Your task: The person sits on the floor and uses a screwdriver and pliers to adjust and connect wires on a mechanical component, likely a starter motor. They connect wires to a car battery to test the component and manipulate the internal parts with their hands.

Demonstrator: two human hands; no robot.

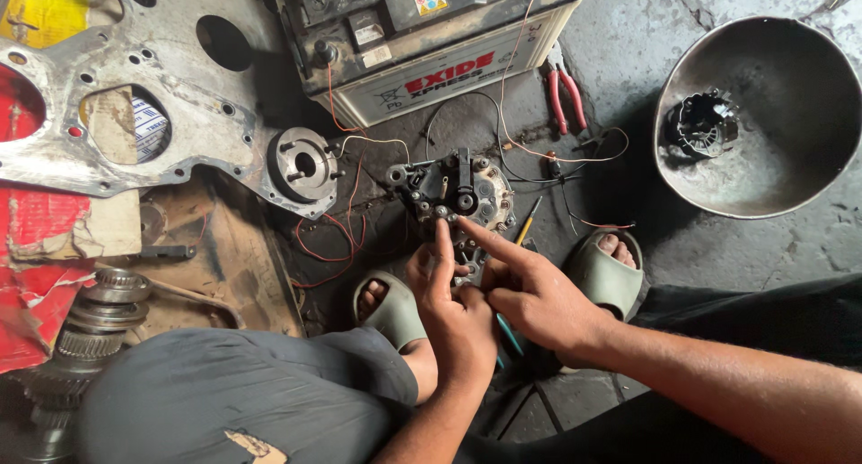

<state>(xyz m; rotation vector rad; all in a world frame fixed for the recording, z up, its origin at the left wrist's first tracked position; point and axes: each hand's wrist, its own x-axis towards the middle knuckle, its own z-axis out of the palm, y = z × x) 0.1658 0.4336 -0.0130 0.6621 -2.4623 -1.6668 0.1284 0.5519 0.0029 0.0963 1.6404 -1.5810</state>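
Left hand [453,307] is extended, index fingertip pressed on the alternator [452,195]; nothing is grasped. Right hand [530,293] points likewise at the same spot, other fingers curled. Alternator is set on concrete floor [718,249], between battery [431,42] and sandalled feet.

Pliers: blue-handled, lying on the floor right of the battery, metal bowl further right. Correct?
Not quite. The head view shows the pliers have red handles, not blue. The rest holds: they lie on the floor right of the battery, with the metal bowl further right.
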